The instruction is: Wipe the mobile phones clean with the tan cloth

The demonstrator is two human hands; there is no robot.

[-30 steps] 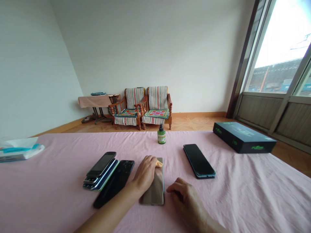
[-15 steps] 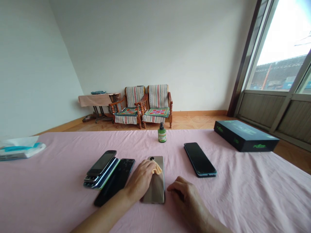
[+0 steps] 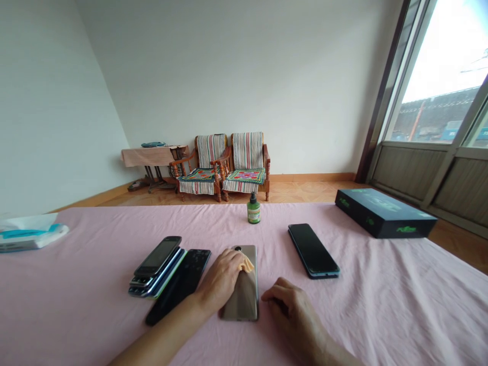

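Note:
A gold phone lies back up on the pink tablecloth in front of me. My left hand rests on its upper left part, fingers closed on a small orange cloth pressed against it. My right hand sits loosely curled on the cloth just right of the phone's lower edge, fingertips touching or nearly touching its side. Nothing shows in that hand.
A stack of phones and a black phone lie to the left. A dark phone lies to the right, a green bottle behind, a black box far right, a tissue pack far left.
My left hand slid with the orange cloth from the phone's top end down toward me, uncovering the camera end. My right hand has stayed put.

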